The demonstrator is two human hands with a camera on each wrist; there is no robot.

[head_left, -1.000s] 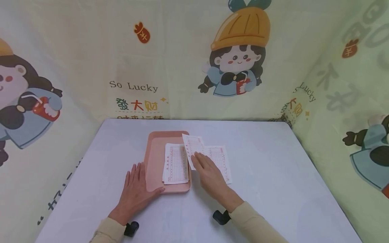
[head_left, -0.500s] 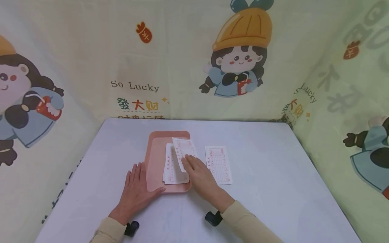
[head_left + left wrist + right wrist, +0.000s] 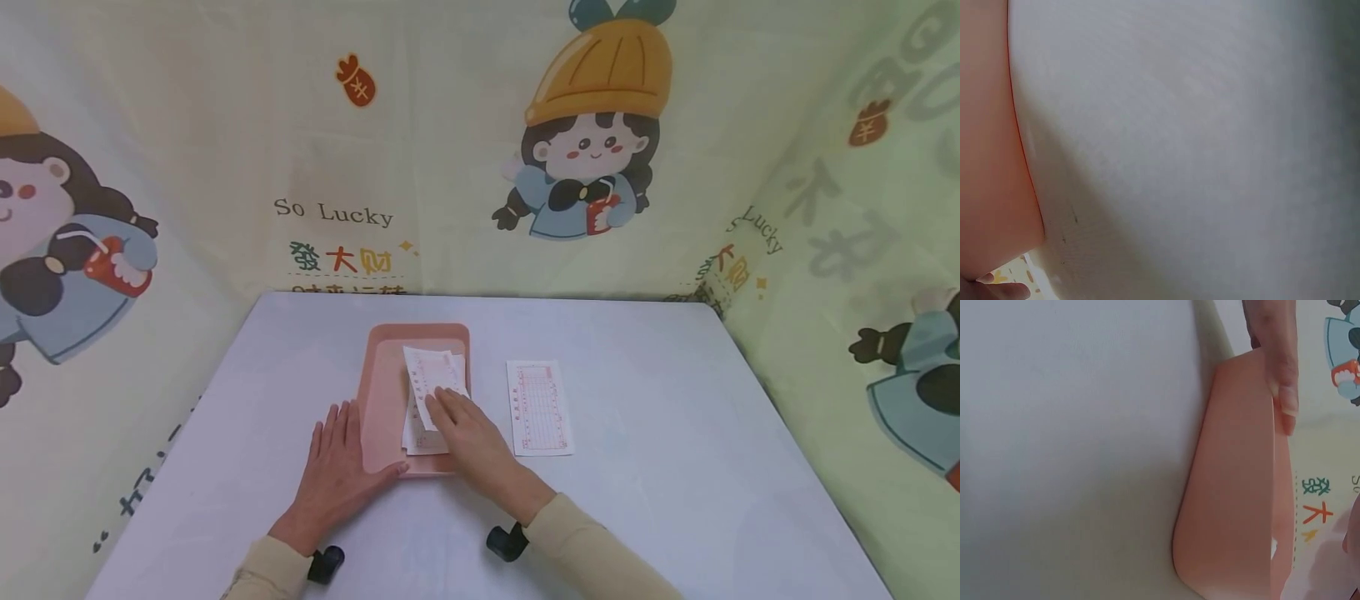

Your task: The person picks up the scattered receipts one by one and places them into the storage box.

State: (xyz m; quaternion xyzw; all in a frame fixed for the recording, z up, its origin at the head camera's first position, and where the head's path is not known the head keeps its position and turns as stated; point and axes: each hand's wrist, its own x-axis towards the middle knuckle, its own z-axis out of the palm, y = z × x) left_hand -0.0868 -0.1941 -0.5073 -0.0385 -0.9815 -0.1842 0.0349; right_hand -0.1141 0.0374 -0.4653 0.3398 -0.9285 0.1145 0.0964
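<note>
A pink tray lies on the white table, with a stack of printed paper slips inside its right half. My left hand rests against the tray's near left corner, fingers straight along the side and thumb on the near rim. In the right wrist view, the left thumb lies over the edge of the tray wall. Above the stack, my right hand pinches a tilted paper slip printed in red; its thumb is hidden from the head view.
Another printed slip lies flat on the table, right of the tray. Patterned cloth hangs behind the table and along both sides.
My right hand has carried the slip leftward, from beside the tray's right edge to over the stack. The slip on the table now shows fully. The left hand has stayed put.
</note>
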